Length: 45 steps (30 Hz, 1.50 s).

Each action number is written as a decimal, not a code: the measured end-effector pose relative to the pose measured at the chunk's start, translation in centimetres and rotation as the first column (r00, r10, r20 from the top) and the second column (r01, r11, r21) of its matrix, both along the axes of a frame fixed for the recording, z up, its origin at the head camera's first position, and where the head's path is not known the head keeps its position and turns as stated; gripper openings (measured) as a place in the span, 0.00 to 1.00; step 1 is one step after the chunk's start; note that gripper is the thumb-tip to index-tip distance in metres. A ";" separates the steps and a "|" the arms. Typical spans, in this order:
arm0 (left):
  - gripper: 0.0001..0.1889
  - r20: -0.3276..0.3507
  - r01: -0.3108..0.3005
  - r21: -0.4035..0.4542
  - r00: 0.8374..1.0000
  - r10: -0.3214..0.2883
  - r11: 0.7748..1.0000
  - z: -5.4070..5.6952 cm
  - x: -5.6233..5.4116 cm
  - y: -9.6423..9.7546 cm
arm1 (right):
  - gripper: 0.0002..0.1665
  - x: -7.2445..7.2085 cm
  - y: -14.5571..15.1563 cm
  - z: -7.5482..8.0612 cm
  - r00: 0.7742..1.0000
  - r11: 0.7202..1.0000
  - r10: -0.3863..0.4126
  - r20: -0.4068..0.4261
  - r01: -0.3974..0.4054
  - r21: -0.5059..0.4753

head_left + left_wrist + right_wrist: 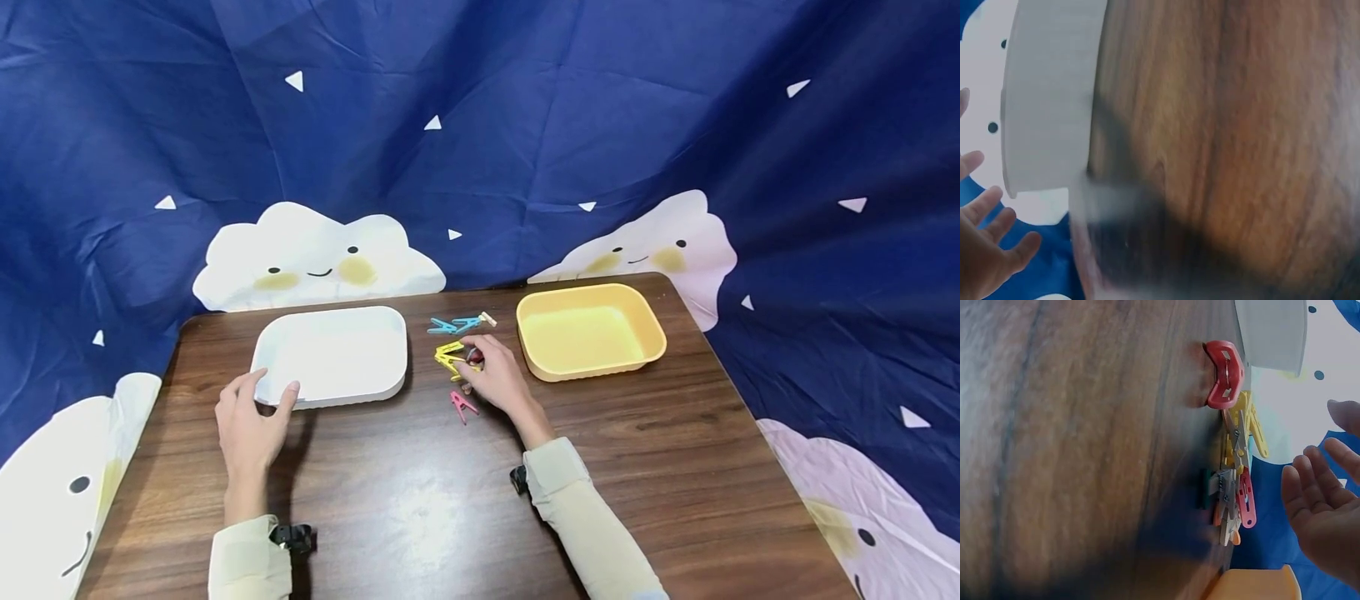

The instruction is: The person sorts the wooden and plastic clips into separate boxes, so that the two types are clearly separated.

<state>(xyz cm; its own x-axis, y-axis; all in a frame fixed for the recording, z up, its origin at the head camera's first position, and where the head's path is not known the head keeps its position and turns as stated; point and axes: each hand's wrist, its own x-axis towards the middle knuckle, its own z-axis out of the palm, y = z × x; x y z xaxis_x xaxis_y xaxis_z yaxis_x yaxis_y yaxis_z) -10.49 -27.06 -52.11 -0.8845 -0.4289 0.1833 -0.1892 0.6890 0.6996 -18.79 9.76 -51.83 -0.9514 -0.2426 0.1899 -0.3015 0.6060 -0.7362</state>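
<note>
"Where are the yellow plastic clothespins (448, 348)?"
"I see them beside the right hand (497, 377), its thumb and fingers parted; I can't tell whether it touches any."
"And the left hand (251, 429)?"
"Spread at the white oblong tray (333, 358). The yellow oblong basin (588, 337) sits right of the clothespins on the brown wood-grain table (375, 475)."

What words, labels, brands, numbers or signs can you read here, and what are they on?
None can be read.
Blue backdrop: printed clouds and white triangles, no lettering visible.
White tray and yellow tray: no text visible on either.
Clothespins: too small or blurred to tell.
Black wrist device: too small to tell.
</note>
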 end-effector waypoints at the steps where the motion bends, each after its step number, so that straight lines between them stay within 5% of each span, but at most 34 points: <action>1: 0.34 0.000 -0.005 0.001 1.000 0.005 1.000 -0.1 0.0 -0.1 | 0.25 -0.1 0.0 -0.1 1.000 1.000 -0.001 0.010 0.001 0.000; 15: 0.34 0.039 -0.049 0.134 0.998 0.044 0.990 -1.3 -0.5 -1.1 | 0.25 -1.0 -0.6 -1.0 0.996 1.000 0.002 0.094 0.000 -0.021; 25: 0.29 -0.024 -0.073 0.283 0.996 0.083 0.956 -2.2 -0.7 -1.1 | 0.22 -1.4 -0.8 -1.7 0.986 0.998 -0.011 0.168 0.020 -0.055; 37: 0.29 -0.070 -0.042 0.485 0.994 0.087 0.874 -2.5 -0.7 -1.4 | 0.24 -2.4 -1.5 -2.1 0.982 0.998 -0.003 0.187 -0.009 0.058; 45: 0.31 -0.112 -0.002 0.636 0.989 0.094 0.772 -2.8 -1.0 -1.7 | 0.21 -2.8 -1.9 -2.0 0.982 0.976 -0.019 0.189 -0.023 0.218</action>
<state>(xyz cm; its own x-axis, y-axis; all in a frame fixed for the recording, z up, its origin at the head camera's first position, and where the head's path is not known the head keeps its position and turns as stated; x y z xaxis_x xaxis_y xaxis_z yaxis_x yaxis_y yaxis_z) -11.52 -28.73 -54.88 -0.8475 -0.5296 -0.0341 -0.0862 0.0740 0.9935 -21.58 7.81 -53.88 -0.9642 -0.2605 -0.0505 -0.1717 0.7576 -0.6297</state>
